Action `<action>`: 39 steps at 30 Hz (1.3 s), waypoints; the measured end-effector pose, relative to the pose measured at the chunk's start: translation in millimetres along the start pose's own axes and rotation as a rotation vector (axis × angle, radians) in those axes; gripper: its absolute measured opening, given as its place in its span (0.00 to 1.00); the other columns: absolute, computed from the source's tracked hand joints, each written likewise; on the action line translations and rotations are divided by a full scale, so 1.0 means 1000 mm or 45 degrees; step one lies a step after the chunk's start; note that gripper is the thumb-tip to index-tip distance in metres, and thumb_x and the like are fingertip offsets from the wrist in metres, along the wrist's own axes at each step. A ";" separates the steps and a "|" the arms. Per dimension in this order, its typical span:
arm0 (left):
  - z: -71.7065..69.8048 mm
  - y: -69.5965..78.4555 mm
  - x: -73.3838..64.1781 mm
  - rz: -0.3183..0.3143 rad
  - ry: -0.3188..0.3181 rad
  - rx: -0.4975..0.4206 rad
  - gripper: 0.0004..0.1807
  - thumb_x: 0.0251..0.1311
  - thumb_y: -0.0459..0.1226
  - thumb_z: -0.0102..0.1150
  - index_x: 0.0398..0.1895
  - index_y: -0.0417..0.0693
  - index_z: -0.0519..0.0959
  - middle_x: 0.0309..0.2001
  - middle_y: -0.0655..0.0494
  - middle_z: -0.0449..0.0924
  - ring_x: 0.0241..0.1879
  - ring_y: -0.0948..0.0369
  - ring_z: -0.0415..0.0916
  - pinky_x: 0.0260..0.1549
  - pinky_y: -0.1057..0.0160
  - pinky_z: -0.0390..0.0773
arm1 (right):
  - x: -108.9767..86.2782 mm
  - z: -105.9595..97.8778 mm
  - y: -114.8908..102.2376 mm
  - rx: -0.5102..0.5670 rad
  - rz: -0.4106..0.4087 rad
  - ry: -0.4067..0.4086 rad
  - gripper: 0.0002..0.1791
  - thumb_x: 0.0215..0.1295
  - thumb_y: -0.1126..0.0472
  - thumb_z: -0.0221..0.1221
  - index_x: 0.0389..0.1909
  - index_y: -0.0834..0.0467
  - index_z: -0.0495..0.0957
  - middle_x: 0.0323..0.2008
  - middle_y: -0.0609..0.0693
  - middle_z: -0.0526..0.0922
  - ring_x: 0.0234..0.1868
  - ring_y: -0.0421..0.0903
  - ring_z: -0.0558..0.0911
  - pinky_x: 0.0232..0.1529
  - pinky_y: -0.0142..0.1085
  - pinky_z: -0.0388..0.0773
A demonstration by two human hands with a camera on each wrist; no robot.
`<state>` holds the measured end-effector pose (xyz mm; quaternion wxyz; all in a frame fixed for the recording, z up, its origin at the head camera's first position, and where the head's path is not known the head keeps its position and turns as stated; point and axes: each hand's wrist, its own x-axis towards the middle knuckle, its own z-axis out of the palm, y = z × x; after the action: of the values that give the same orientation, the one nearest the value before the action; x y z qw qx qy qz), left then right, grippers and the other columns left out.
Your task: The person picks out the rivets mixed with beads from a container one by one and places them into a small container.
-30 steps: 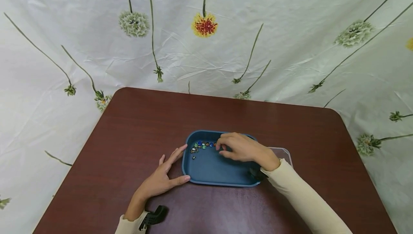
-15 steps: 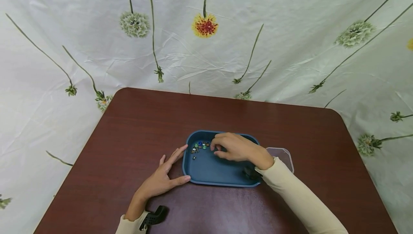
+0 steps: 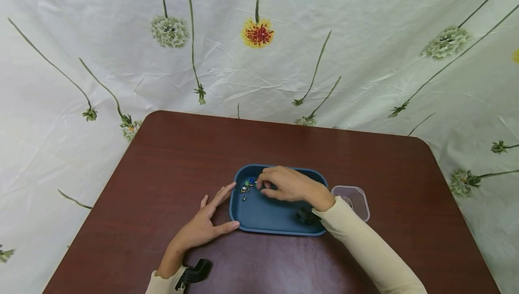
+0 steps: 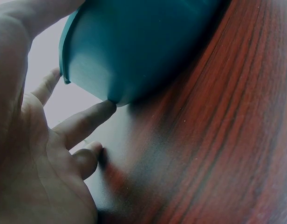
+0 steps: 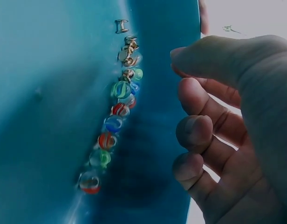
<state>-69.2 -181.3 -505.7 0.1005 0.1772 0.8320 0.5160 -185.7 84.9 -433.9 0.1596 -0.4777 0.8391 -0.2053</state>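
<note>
Marbles (image 3: 252, 181) lie in the blue tray (image 3: 271, 217), mid-frame, with the right hand (image 3: 289, 183) over it. Left wrist view: the left hand (image 4: 36, 149), fingers spread, touches the tray at top middle. Right wrist view: the fingers, at right, are bent, nothing seen in them; it looks like picking time, needing a pinch.

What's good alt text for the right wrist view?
A right hand, fingers loosely bent, hovers at image right beside a line of clear, color-swirled marbles and small metal pieces in a teal tray. One metal piece lies slightly apart at the line's top end.
</note>
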 end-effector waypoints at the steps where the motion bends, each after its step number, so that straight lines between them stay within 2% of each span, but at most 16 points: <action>1: 0.000 0.000 0.000 -0.001 0.001 0.000 0.50 0.63 0.45 0.68 0.81 0.66 0.47 0.77 0.50 0.58 0.79 0.40 0.42 0.66 0.25 0.23 | 0.002 0.000 0.000 0.009 -0.007 0.001 0.08 0.73 0.59 0.59 0.47 0.56 0.83 0.35 0.44 0.77 0.33 0.37 0.73 0.34 0.27 0.71; 15: 0.001 -0.001 -0.001 -0.003 -0.019 -0.015 0.50 0.64 0.45 0.67 0.81 0.68 0.45 0.78 0.50 0.56 0.79 0.39 0.41 0.66 0.26 0.23 | 0.025 0.009 0.000 0.087 -0.089 -0.006 0.07 0.72 0.61 0.59 0.46 0.57 0.83 0.32 0.44 0.76 0.30 0.38 0.73 0.33 0.27 0.70; 21: 0.000 0.000 0.000 0.002 -0.017 -0.017 0.50 0.64 0.45 0.67 0.81 0.69 0.45 0.78 0.52 0.55 0.79 0.39 0.40 0.67 0.27 0.23 | 0.033 0.018 0.003 0.101 -0.109 -0.031 0.09 0.72 0.58 0.60 0.47 0.55 0.84 0.26 0.43 0.75 0.24 0.34 0.70 0.30 0.26 0.69; 26: 0.000 0.001 0.000 0.006 -0.026 -0.021 0.49 0.65 0.44 0.66 0.81 0.68 0.45 0.78 0.51 0.55 0.79 0.39 0.40 0.68 0.28 0.23 | 0.036 0.024 0.006 0.127 -0.109 -0.052 0.08 0.72 0.59 0.61 0.47 0.55 0.84 0.23 0.42 0.74 0.22 0.33 0.69 0.29 0.25 0.69; 39: 0.000 0.002 0.000 0.008 -0.025 -0.008 0.49 0.64 0.44 0.66 0.81 0.67 0.45 0.78 0.51 0.55 0.79 0.39 0.40 0.67 0.26 0.24 | 0.039 0.031 0.011 0.213 -0.160 -0.082 0.08 0.71 0.62 0.60 0.48 0.55 0.83 0.23 0.43 0.74 0.21 0.33 0.69 0.28 0.25 0.68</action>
<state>-69.0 -180.7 -504.0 0.1076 0.1847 0.8287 0.5173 -198.6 50.1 -468.9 0.2124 -0.5207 0.7820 -0.2688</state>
